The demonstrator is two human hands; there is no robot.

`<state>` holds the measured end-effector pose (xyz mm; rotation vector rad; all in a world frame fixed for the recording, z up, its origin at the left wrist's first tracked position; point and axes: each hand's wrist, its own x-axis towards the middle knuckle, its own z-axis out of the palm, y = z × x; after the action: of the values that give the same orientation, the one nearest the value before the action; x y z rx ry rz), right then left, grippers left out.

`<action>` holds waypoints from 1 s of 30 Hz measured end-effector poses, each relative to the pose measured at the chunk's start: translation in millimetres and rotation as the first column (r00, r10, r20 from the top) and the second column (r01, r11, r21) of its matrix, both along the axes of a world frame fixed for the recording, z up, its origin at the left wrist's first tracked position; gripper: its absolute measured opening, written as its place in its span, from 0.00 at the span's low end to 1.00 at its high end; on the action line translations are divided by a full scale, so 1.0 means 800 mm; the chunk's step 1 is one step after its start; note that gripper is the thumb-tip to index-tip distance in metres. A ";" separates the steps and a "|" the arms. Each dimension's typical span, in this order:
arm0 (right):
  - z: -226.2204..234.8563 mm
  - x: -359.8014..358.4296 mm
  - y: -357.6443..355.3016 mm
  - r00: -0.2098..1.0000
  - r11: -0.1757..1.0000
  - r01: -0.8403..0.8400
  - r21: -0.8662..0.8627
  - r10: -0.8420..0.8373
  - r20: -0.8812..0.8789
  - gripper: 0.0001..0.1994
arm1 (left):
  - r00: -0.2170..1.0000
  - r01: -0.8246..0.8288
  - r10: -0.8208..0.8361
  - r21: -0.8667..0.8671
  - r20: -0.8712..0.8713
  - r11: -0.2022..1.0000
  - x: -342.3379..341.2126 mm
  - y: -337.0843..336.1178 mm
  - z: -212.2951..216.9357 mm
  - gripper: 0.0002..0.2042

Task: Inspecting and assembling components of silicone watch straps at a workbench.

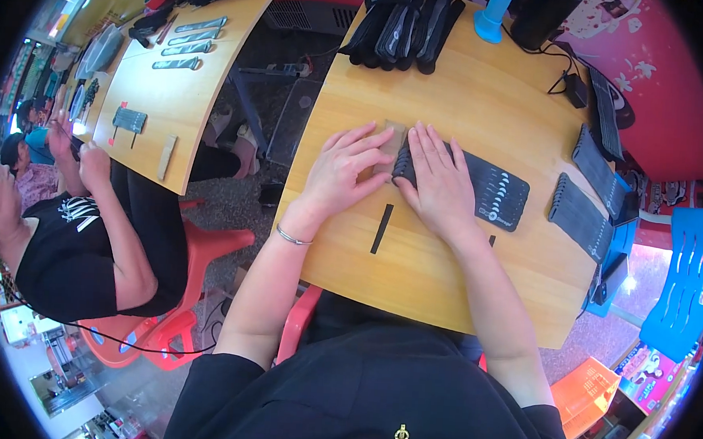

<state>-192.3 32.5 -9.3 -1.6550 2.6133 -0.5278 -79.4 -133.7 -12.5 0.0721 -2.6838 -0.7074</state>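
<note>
A flat black fabric piece lies on the wooden table, with a row of white moon-like shapes printed near its right end and a ribbed left edge. My right hand rests flat on its left part, fingers stretched out. Just left of that edge is a narrow brown strip, like card or wood. My left hand has its fingers spread, the tips over or touching this strip; its exact contact is hidden. Below the hands lies a thin black strip. A short black strip end shows beside my right forearm.
Several long black pieces are stacked at the table's far edge, near a blue stand. Similar printed black pieces lie at the right edge. At left, a co-worker sits at another table. A blue chair stands right.
</note>
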 end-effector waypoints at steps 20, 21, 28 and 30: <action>-0.005 0.000 0.001 0.998 0.994 0.006 -0.113 0.001 0.067 0.31 | 1.000 0.006 -0.006 0.016 0.005 1.000 0.002 0.000 0.002 0.08; -0.004 0.000 0.001 0.998 0.993 0.005 -0.118 0.003 0.068 0.30 | 1.000 0.006 -0.006 0.012 0.005 1.000 0.001 0.000 0.003 0.08; 0.001 0.000 0.001 0.997 0.988 0.034 -0.154 -0.023 0.071 0.31 | 1.000 0.012 -0.012 0.004 0.013 1.000 0.003 0.000 0.000 0.08; -0.003 0.000 0.003 0.999 0.990 0.017 -0.142 -0.010 0.051 0.31 | 1.000 0.017 -0.016 -0.002 0.017 1.000 0.000 -0.001 0.001 0.08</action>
<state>-192.0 34.5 -11.4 -1.6377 2.6089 -0.7634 -79.1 -134.4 -11.6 0.0558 -2.7041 -0.7125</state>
